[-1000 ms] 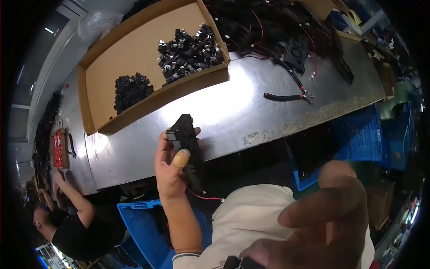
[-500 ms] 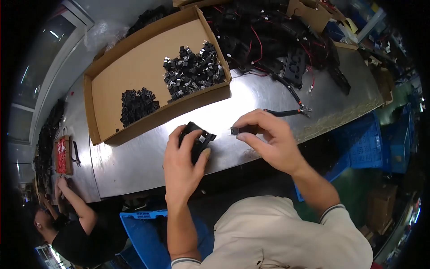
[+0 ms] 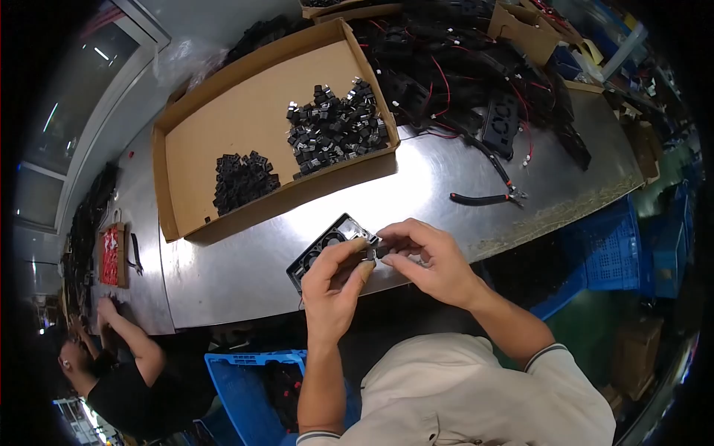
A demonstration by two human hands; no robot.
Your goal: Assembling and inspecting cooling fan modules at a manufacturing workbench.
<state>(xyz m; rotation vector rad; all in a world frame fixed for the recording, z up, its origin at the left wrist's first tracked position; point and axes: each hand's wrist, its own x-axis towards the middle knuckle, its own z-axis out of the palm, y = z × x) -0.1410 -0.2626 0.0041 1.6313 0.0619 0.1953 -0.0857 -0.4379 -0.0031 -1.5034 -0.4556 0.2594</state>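
Observation:
My left hand [image 3: 331,290] and my right hand [image 3: 431,264] meet over the near part of the metal table. Their fingertips pinch a small black connector [image 3: 377,253] with metal on it, mostly covered by the fingers. Just beyond my left fingers is a black rectangular plastic housing [image 3: 327,239], tilted, its hollow side with round shapes facing up. My left fingers hide its near right edge, so whether they also touch it is unclear.
A cardboard tray [image 3: 286,199] holds two heaps of small black parts. Pliers [image 3: 483,199] lie at the right, near dark housings with red wires [image 3: 446,82]. A blue crate [image 3: 238,359] stands below the table edge. Another person [image 3: 137,364] works at the far left.
My right hand has brought the connector left and nearer to me, up to my left fingertips. My left hand has shifted from gripping the housing to the connector; the housing's hollow side now shows.

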